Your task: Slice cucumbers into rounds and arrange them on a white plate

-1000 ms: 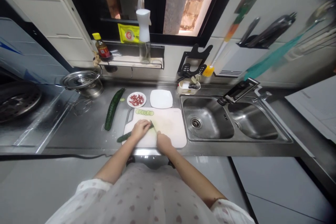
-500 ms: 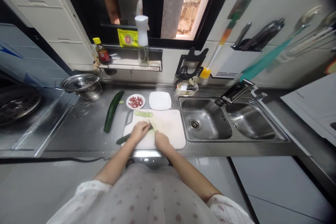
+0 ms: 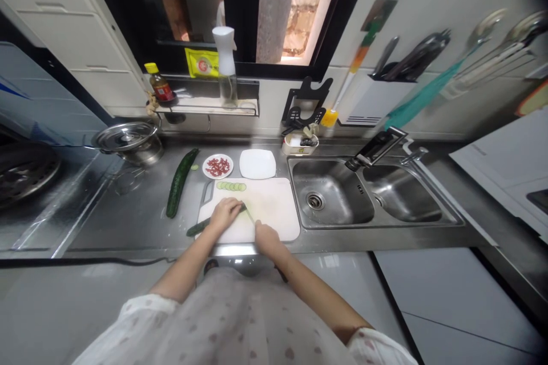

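My left hand (image 3: pixel 226 213) is closed over a dark green cucumber (image 3: pixel 199 227) that lies slanted across a white cutting board (image 3: pixel 278 211). Its left end sticks out past the board's edge. In my right hand (image 3: pixel 266 236) is a knife (image 3: pixel 250 215), its thin blade at the cucumber's cut right end; the handle is hidden in the fist. A row of overlapping cucumber slices (image 3: pixel 231 186) lies along the board's far side. Left of the board rests a whole cucumber (image 3: pixel 181 182), with a small cut end piece (image 3: pixel 194 167) beside it.
Behind the board stand a plate of chopped red pieces (image 3: pixel 218 166) and a white square plate (image 3: pixel 257 164). A double steel sink (image 3: pixel 338 222) with a faucet (image 3: pixel 377 148) is at the right. A lidded pot (image 3: pixel 128 142) stands at the left, beneath a shelf holding bottles (image 3: pixel 228 88).
My right hand has shifted slightly down and right, and the knife blade with it. My left hand stays on the cucumber. The whole view has drifted a little.
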`<control>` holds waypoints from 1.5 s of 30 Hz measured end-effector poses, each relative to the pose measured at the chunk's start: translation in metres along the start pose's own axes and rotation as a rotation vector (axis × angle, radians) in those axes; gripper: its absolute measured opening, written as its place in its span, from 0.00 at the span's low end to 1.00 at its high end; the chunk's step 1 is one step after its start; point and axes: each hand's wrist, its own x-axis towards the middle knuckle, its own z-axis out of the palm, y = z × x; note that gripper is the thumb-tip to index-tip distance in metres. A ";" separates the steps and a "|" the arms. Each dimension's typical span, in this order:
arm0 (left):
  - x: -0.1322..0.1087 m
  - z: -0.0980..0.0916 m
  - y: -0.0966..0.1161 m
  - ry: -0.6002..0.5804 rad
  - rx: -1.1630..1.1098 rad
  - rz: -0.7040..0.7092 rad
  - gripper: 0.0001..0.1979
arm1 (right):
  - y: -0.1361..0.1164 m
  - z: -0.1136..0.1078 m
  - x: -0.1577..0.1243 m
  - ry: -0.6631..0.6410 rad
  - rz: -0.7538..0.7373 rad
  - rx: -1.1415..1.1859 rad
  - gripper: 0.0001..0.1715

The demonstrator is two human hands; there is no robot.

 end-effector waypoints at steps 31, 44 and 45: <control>0.009 -0.022 0.016 0.198 -0.240 -0.423 0.16 | 0.050 -0.041 -0.014 0.411 -0.039 -0.271 0.30; 0.027 -0.039 0.061 -0.084 -0.386 -0.274 0.20 | 0.063 -0.026 -0.011 0.793 -0.208 -0.341 0.26; 0.027 -0.040 0.062 -0.114 -0.369 -0.249 0.19 | 0.063 -0.026 -0.011 0.804 -0.215 -0.341 0.26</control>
